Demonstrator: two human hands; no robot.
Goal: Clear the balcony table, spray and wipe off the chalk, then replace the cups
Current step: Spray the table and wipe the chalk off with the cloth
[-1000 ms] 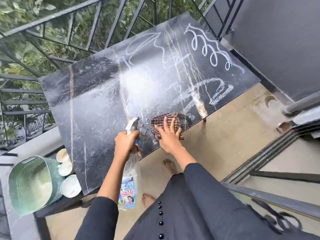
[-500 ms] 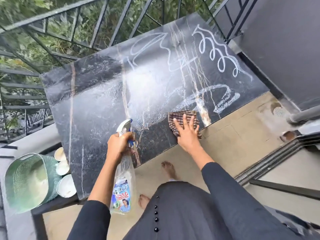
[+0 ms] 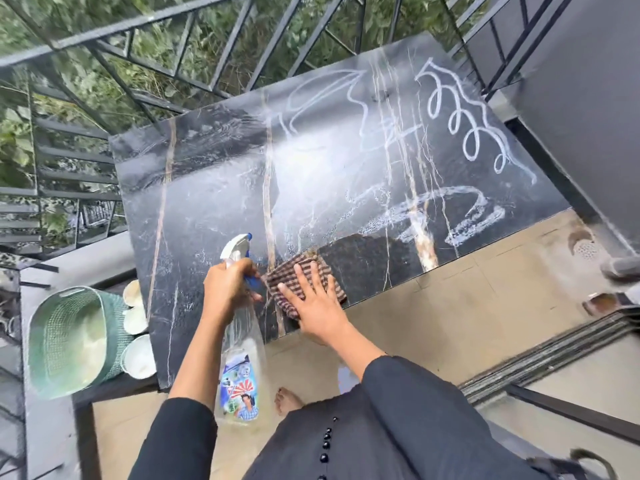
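Right hand is pressing flat on the cloth to scrub chalk; left hand is gripping the spray bottle, ready for more.

A home balcony: metal railing, foliage beyond, tiled floor.

Right hand slid cloth leftward; wiped patch behind

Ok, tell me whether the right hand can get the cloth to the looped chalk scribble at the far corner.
Probably yes, with a stretch: the right hand lies flat on the cloth, and nothing stands on the table between it and the chalk scribble.
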